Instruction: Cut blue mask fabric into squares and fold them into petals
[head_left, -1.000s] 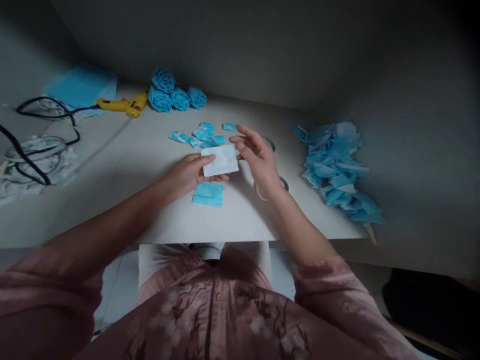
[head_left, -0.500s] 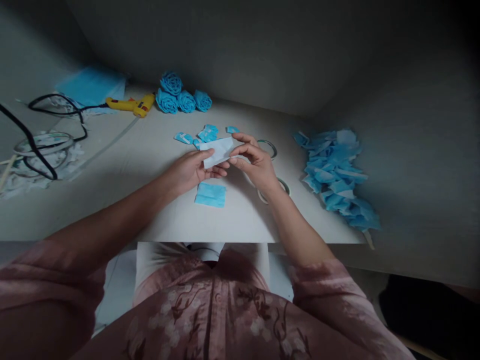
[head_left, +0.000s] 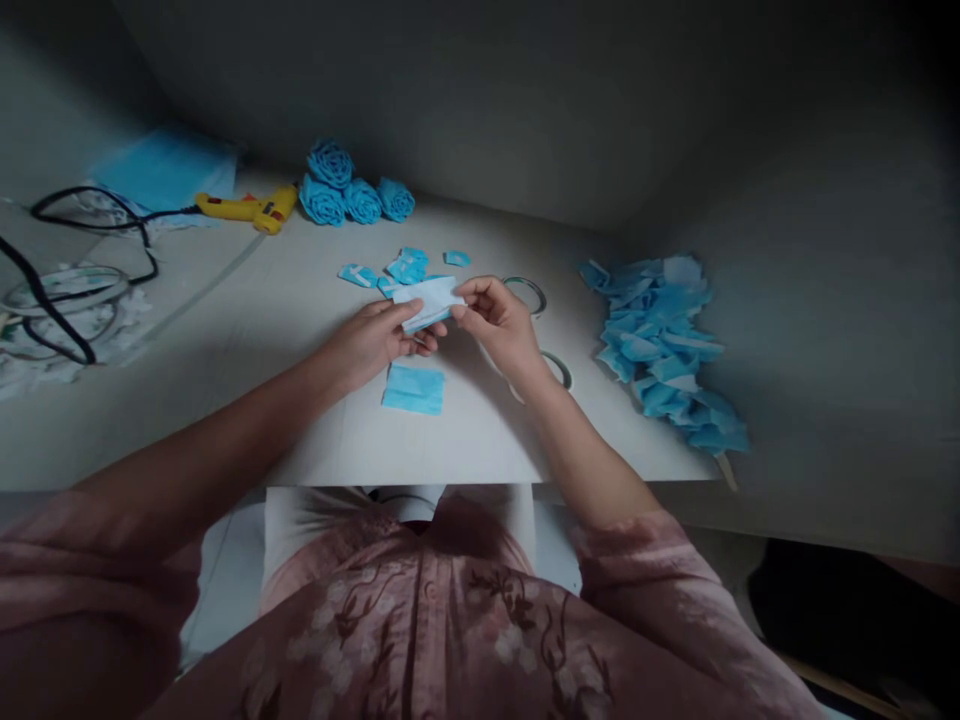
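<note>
both hands [head_left: 504, 322] now pinching white piece [head_left: 429, 297], blue lower edge [head_left: 429, 320] newly showing

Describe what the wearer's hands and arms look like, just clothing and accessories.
The left hand and right hand are ungloved, with no rings or watch visible. Dusty pink sleeves end around the elbows, matching the floral-patterned shirt.

Craft workspace (home or workshop, can't tell): pale surface [head_left: 480, 435] by plain walls [head_left: 487, 120]; on it yellow glue gun [head_left: 251, 209] w/ blue roses [head_left: 362, 201] just R of gun, blue sheets [head_left: 165, 168] L, blue pcs [head_left: 660, 340] heaped well R.
</note>
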